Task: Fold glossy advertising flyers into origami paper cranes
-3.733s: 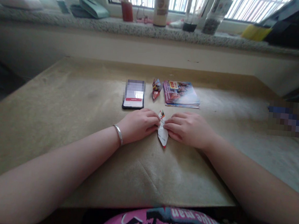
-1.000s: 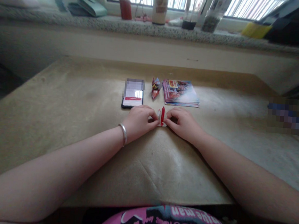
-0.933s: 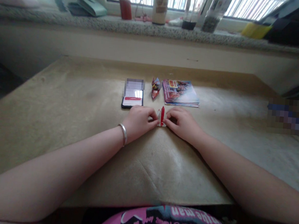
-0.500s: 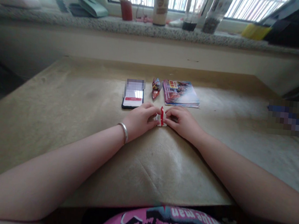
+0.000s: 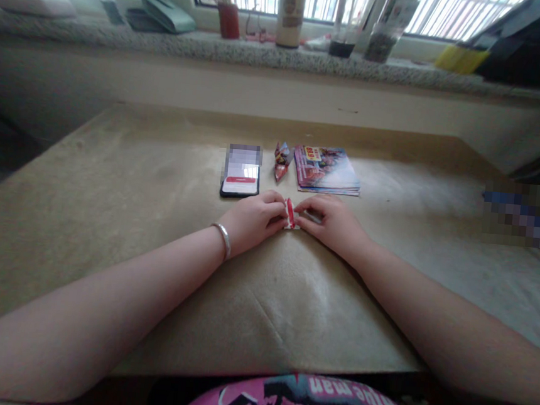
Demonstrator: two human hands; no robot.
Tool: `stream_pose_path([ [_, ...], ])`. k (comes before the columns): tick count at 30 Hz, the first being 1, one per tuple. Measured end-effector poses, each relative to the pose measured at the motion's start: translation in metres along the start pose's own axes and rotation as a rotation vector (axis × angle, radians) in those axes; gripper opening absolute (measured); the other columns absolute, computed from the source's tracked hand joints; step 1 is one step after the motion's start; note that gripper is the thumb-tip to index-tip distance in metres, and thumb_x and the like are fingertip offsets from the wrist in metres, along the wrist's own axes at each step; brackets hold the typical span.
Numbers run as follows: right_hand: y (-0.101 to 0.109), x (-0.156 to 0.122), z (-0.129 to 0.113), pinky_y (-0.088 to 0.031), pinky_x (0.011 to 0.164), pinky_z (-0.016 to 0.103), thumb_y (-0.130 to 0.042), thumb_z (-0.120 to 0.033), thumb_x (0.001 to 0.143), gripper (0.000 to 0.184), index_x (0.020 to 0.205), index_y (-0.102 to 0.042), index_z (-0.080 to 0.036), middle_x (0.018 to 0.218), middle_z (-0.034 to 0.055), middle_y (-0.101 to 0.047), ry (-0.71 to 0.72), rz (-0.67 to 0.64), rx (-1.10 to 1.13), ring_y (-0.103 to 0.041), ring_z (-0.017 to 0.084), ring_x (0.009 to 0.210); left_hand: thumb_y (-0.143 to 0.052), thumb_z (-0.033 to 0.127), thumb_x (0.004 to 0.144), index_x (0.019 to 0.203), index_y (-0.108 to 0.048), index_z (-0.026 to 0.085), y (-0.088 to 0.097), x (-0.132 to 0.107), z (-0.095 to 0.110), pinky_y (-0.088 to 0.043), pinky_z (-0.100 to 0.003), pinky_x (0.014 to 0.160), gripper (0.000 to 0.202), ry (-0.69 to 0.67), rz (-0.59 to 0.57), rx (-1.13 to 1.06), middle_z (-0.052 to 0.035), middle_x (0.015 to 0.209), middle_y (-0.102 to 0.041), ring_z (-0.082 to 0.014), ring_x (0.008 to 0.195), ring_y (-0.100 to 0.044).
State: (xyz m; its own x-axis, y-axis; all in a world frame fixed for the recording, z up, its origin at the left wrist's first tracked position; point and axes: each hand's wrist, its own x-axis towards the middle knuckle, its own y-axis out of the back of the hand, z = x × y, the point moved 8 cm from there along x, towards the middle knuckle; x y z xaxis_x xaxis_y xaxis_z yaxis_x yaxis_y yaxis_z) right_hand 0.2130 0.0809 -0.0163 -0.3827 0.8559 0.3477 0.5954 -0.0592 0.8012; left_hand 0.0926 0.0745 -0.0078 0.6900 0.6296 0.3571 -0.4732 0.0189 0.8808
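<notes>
Between my two hands, on the tabletop, is a small piece of folded paper [image 5: 290,214], white with a red strip down its middle. My left hand [image 5: 256,220], with a silver bangle on the wrist, pinches its left edge with thumb and fingers. The right edge is gripped by the thumb and fingertips of my right hand [image 5: 329,221]. Parts of the paper are covered by the fingertips. Just beyond it stands a folded paper figure [image 5: 281,162] in red and blue print. A stack of printed paper sheets [image 5: 329,170] lies to the right of that figure.
A phone [image 5: 240,181] with a lit screen lies beyond my left hand. Several items line the stone windowsill [image 5: 245,50], among them a red bottle [image 5: 228,16] and a yellow object [image 5: 461,57]. A blurred blue strip [image 5: 526,215] is at the table's right.
The folded paper's upper tip, which stuck up between my fingers, now sits lower and flatter. My left fingers have come down slightly; both hands stay at the paper.
</notes>
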Motion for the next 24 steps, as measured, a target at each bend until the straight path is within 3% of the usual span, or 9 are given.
stream_pose_path([
  [3,-0.0001,-0.0008,-0.0042,-0.045,0.086,0.035,-0.063,-0.033,0.082,0.013,0.085,-0.071,-0.022,0.091,0.0041,-0.071,0.049,-0.010,-0.050,-0.061,0.020,0.089,-0.053,0.026,0.088,0.086,-0.065,0.015,-0.0012,-0.0001,0.0002,-0.051,-0.028,0.081,0.016,0.005,-0.013,0.012,-0.0070,0.103,-0.063,-0.0160,0.090,-0.062],
  [12,-0.0020,-0.0016,-0.0030,-0.045,0.089,0.038,-0.062,-0.034,0.083,0.018,0.090,-0.073,-0.022,0.098,0.0035,-0.072,0.070,-0.001,-0.105,-0.061,0.021,0.094,-0.051,0.025,0.090,0.085,-0.065,0.015,-0.0024,-0.0009,0.0063,-0.051,-0.029,0.085,0.019,-0.009,-0.015,0.056,-0.0077,0.101,-0.067,-0.0167,0.092,-0.064],
  [19,-0.0014,-0.0016,-0.0012,-0.042,0.091,0.042,-0.064,-0.037,0.080,0.018,0.090,-0.070,-0.023,0.103,0.0045,-0.069,0.018,0.004,-0.116,-0.057,0.024,0.099,-0.052,0.032,0.090,0.083,-0.064,0.014,-0.0019,0.0018,0.0073,-0.048,-0.033,0.088,0.022,-0.014,-0.014,0.039,-0.0089,0.097,-0.066,-0.0189,0.093,-0.061],
  [24,-0.0044,-0.0015,0.0028,-0.041,0.091,0.043,-0.066,-0.039,0.078,0.019,0.091,-0.070,-0.024,0.104,0.0052,-0.067,-0.017,-0.011,-0.121,-0.055,0.026,0.102,-0.054,0.033,0.088,0.085,-0.062,0.015,-0.0039,0.0038,0.0046,-0.048,-0.031,0.080,0.020,0.064,-0.075,0.073,-0.0068,0.092,-0.064,-0.0190,0.088,-0.059],
])
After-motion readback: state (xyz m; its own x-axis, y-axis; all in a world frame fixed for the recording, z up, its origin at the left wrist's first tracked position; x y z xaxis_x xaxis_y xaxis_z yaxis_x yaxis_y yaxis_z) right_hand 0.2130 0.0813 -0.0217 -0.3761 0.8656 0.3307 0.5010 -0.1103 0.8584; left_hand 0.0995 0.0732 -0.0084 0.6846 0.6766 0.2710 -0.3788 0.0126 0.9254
